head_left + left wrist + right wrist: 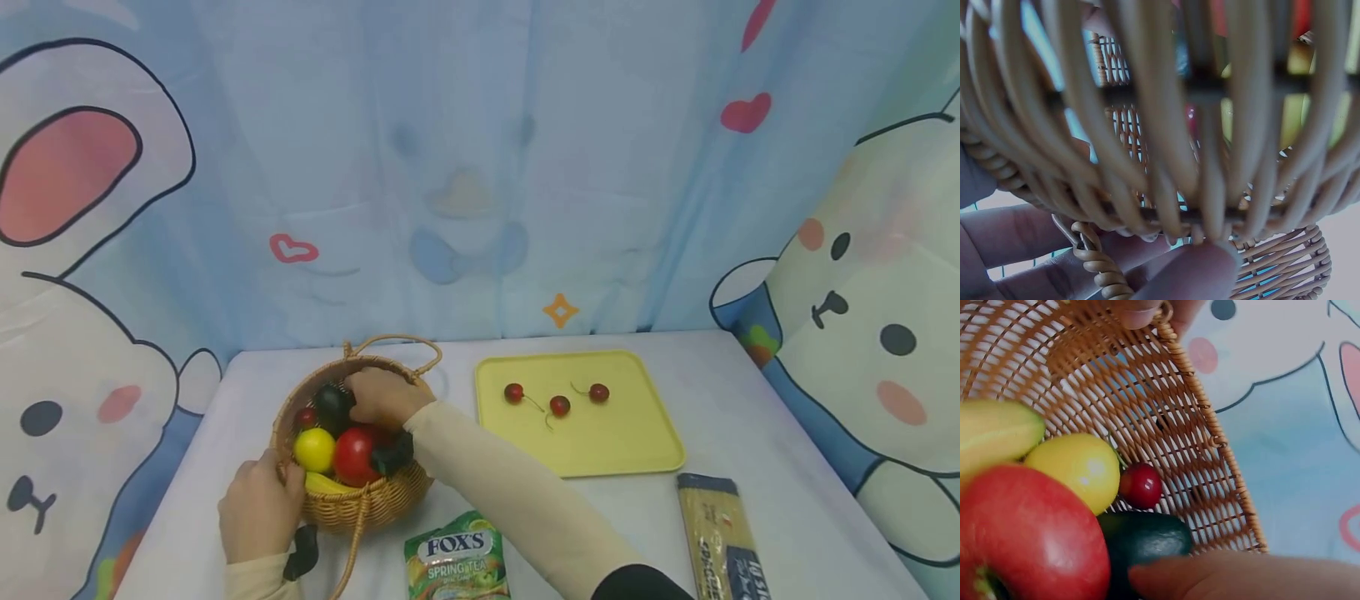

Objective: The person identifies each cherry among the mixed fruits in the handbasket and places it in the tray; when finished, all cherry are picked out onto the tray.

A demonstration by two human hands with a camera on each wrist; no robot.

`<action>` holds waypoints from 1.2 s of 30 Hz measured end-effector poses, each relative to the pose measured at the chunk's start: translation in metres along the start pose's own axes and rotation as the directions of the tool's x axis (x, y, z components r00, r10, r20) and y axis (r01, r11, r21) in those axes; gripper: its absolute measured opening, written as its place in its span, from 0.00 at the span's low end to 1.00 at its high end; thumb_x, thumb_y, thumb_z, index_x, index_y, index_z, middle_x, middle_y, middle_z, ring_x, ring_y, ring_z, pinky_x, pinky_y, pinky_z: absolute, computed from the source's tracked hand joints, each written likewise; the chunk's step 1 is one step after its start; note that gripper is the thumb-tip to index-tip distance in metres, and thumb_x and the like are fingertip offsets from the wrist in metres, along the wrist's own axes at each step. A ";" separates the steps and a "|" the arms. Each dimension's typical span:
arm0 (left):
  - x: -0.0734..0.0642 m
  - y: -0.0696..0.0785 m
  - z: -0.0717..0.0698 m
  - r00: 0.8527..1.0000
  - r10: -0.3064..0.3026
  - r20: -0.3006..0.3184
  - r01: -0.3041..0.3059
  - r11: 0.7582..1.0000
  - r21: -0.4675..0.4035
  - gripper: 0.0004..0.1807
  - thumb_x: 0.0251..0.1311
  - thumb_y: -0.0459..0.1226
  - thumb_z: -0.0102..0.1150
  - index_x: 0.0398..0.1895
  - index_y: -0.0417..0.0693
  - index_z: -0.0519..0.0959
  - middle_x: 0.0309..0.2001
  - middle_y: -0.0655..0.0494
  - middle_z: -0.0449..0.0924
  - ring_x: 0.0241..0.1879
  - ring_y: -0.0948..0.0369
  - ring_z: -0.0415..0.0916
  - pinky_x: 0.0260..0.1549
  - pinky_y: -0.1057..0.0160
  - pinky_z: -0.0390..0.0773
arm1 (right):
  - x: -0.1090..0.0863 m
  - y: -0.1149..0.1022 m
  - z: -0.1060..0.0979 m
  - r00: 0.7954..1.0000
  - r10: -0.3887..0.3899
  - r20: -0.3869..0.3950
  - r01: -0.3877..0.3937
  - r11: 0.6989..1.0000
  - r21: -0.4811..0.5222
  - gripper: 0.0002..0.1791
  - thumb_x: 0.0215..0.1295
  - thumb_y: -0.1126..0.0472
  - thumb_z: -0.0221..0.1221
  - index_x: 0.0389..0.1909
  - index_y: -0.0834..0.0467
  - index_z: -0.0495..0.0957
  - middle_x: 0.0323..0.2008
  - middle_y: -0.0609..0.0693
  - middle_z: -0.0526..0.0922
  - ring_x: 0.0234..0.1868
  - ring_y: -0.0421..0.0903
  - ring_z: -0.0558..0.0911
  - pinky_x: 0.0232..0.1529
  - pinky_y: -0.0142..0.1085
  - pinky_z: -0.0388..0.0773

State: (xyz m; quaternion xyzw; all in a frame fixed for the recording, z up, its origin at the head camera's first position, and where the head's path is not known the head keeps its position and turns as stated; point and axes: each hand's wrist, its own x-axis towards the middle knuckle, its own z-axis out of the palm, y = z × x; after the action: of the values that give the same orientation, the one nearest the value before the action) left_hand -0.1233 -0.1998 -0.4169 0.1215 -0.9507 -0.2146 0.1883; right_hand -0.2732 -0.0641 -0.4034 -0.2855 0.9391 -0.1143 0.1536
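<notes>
On the left of the head view my left hand (262, 504) grips the near-left rim of a wicker basket (393, 504). Its thumb and fingers show under the weave in the left wrist view. The basket tilts, its mouth toward me. My right hand (386, 398) reaches inside, a fingertip on a dark green, smooth fruit (1147, 540); its other fingers are hidden, so I cannot tell whether they close round it. Beside that fruit lie a yellow lemon-like fruit (1075, 469), a cherry (1141, 486), a large red fruit (1041, 531) and a yellow-green, banana-like fruit (994, 431).
A yellow tray (615, 442) with three stemmed cherries (559, 406) lies right of the basket. In front are a green Fox's Spring Tea bag (457, 560) and, farther right, a spaghetti pack (722, 533). A printed curtain (600, 167) hangs behind the white table (787, 433).
</notes>
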 end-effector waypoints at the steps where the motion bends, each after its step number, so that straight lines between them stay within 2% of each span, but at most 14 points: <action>1: 0.000 0.000 0.000 1.000 0.001 0.002 -0.001 1.000 0.001 0.11 0.54 0.31 0.56 0.16 0.40 0.69 0.16 0.47 0.66 0.16 0.52 0.65 0.15 0.53 0.66 | 0.001 0.001 0.002 1.000 -0.002 0.000 0.002 1.000 0.013 0.21 0.69 0.58 0.58 0.63 0.53 0.76 0.58 0.46 0.81 0.52 0.39 0.79 0.53 0.31 0.74; 7: 0.000 0.000 -0.001 1.000 -0.007 0.022 0.006 1.000 0.005 0.11 0.54 0.32 0.56 0.17 0.40 0.69 0.17 0.47 0.67 0.17 0.52 0.66 0.15 0.53 0.66 | 0.004 0.005 0.007 0.999 -0.020 -0.045 0.023 0.997 0.070 0.18 0.70 0.65 0.56 0.59 0.53 0.79 0.50 0.46 0.84 0.44 0.37 0.80 0.43 0.28 0.76; 15: -0.001 0.002 -0.002 0.999 -0.023 0.046 0.023 1.000 0.008 0.11 0.55 0.32 0.55 0.18 0.39 0.70 0.17 0.47 0.67 0.18 0.52 0.66 0.16 0.54 0.67 | 0.009 0.002 0.006 0.997 -0.021 -0.071 0.023 0.999 0.028 0.17 0.68 0.66 0.58 0.56 0.54 0.81 0.54 0.46 0.83 0.53 0.40 0.81 0.49 0.28 0.77; 20: -0.001 0.002 -0.002 0.999 -0.015 0.034 0.015 1.000 0.011 0.11 0.55 0.32 0.56 0.17 0.40 0.69 0.17 0.47 0.67 0.17 0.52 0.66 0.16 0.54 0.67 | 0.003 0.002 -0.005 0.990 -0.102 -0.098 0.105 0.994 0.026 0.15 0.65 0.66 0.60 0.51 0.56 0.83 0.50 0.46 0.85 0.49 0.40 0.81 0.49 0.28 0.76; 24: 0.000 0.002 -0.002 1.000 -0.004 0.012 0.004 1.000 0.009 0.11 0.54 0.32 0.57 0.17 0.40 0.69 0.17 0.46 0.67 0.17 0.51 0.66 0.16 0.51 0.67 | -0.009 0.006 -0.018 0.972 -0.196 -0.129 0.204 0.978 0.050 0.14 0.62 0.65 0.61 0.49 0.57 0.84 0.47 0.47 0.85 0.45 0.41 0.80 0.48 0.29 0.76; 29: 0.000 0.002 -0.004 0.999 -0.020 0.033 0.020 1.000 0.020 0.11 0.55 0.32 0.56 0.18 0.39 0.70 0.17 0.46 0.68 0.17 0.50 0.67 0.17 0.50 0.68 | -0.029 0.021 -0.028 0.932 -0.294 -0.212 0.320 0.942 0.102 0.14 0.62 0.62 0.63 0.49 0.58 0.84 0.46 0.50 0.85 0.45 0.43 0.80 0.48 0.30 0.75; 33: 0.000 0.001 -0.005 0.996 -0.046 0.073 0.045 0.999 0.022 0.11 0.56 0.33 0.56 0.21 0.35 0.72 0.18 0.44 0.69 0.17 0.51 0.67 0.17 0.52 0.69 | -0.047 0.036 -0.031 0.908 -0.296 -0.296 0.356 0.918 0.175 0.13 0.62 0.61 0.64 0.48 0.56 0.84 0.44 0.49 0.85 0.43 0.43 0.80 0.46 0.30 0.75; 36: 0.000 0.002 -0.005 0.995 -0.052 0.086 0.051 0.999 0.016 0.11 0.57 0.33 0.56 0.21 0.34 0.73 0.18 0.44 0.69 0.17 0.51 0.66 0.16 0.54 0.68 | -0.063 0.049 -0.033 0.901 -0.250 -0.354 0.352 0.899 0.260 0.14 0.62 0.61 0.64 0.49 0.56 0.84 0.46 0.49 0.84 0.44 0.42 0.81 0.44 0.30 0.77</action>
State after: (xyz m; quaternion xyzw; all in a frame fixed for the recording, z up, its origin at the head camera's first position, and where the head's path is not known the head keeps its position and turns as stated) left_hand -0.1219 -0.1995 -0.4119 0.1377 -0.9560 -0.2176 0.1405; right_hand -0.2602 0.0158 -0.3735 -0.3788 0.8643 -0.3299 0.0273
